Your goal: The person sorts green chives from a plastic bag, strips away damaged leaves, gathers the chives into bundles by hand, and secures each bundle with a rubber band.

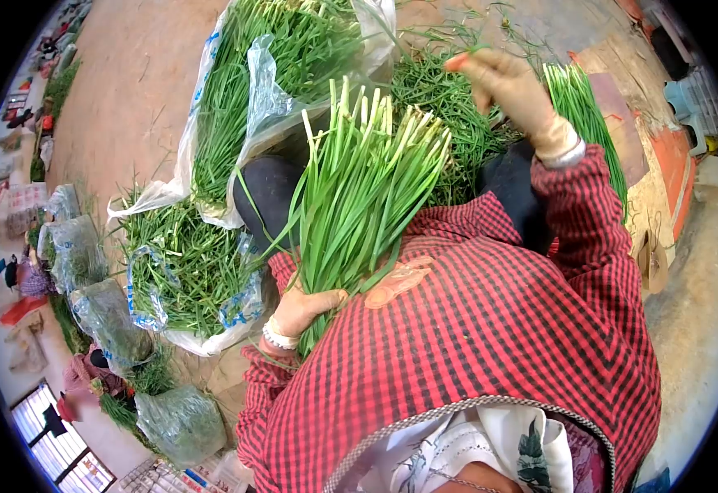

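Observation:
My left hand, in a pale glove, is wrapped round the lower part of a bunch of garlic chives. The bunch leans upright against my lap, pale cut ends at the top and green leaves below. My right hand, also gloved, is raised to the right of the bunch and apart from it. Its fingers are pinched together, with an orange tip showing and a bit of green beside it; what they hold is too small to make out. Below that hand lies a heap of loose green trimmings.
A large plastic bag of chives stands ahead to the left. Nearer is an open bag of trimmings. Another chive bundle lies on the right beside a wooden board. Several filled plastic bags line the left, with other people beyond.

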Tool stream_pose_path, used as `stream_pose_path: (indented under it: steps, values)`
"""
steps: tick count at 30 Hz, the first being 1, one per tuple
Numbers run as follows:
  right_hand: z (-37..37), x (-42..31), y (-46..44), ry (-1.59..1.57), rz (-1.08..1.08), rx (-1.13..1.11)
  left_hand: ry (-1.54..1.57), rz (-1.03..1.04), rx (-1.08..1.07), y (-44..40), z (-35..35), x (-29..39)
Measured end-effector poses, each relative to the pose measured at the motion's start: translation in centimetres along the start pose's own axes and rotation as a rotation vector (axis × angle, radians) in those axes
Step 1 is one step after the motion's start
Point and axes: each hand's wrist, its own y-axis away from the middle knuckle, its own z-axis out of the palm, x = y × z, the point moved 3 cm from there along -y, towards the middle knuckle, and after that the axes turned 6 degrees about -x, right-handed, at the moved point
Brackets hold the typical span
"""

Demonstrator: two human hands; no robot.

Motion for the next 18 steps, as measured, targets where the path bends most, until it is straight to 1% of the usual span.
stream_pose_path:
  steps: [2, 3, 6, 7, 8, 10, 12, 13, 14, 16, 17, 18]
  values:
    - [4.9, -2.8, 2.3, -0.083, 0.035, -0.290, -0.121, -0.030, -0.016, -0.5, -0.2, 0.1]
    - [6.8, -3.5, 3.2, -0.112, 0.127, -0.353, -0.133, 0.002, -0.014, -0.8, 0.0, 0.1]
    - [10.2, -0.4, 2.1, -0.006, 0.174, -0.412, -0.171, -0.027, -0.030, -0.8, 0.9, 1.0]
    - [10.4, 0.0, 2.0, -0.010, 0.171, -0.416, -0.121, -0.033, -0.042, -0.8, 0.6, 0.5]
    - [10.4, 0.0, 2.0, -0.113, 0.138, -0.405, -0.124, -0.036, -0.035, -0.5, 0.6, 0.6]
    - [10.3, -0.1, 2.0, -0.276, 0.078, -0.361, -0.309, -0.029, 0.026, -0.3, 0.6, 1.0]
    - [9.5, 0.1, 2.1, -0.315, 0.032, -0.391, -0.254, -0.008, 0.048, -0.1, 0.9, 1.5]
    - [9.2, 0.1, 2.2, -0.342, -0.018, -0.356, -0.259, -0.017, 0.062, -0.1, 0.8, 1.7]
    - [8.7, 0.0, 2.4, -0.341, -0.017, -0.353, -0.263, -0.025, 0.075, -0.1, 0.7, 1.9]
    - [6.9, -0.5, 2.3, -0.305, -0.043, -0.222, -0.240, -0.024, 0.086, -0.1, 0.5, 2.1]
    - [5.8, -0.5, 2.1, -0.309, -0.041, -0.116, -0.237, 0.011, 0.093, -0.1, 0.6, 2.4]
    - [4.0, -0.4, 1.8, -0.245, -0.099, -0.005, -0.236, 0.044, 0.100, 0.0, 0.7, 2.7]
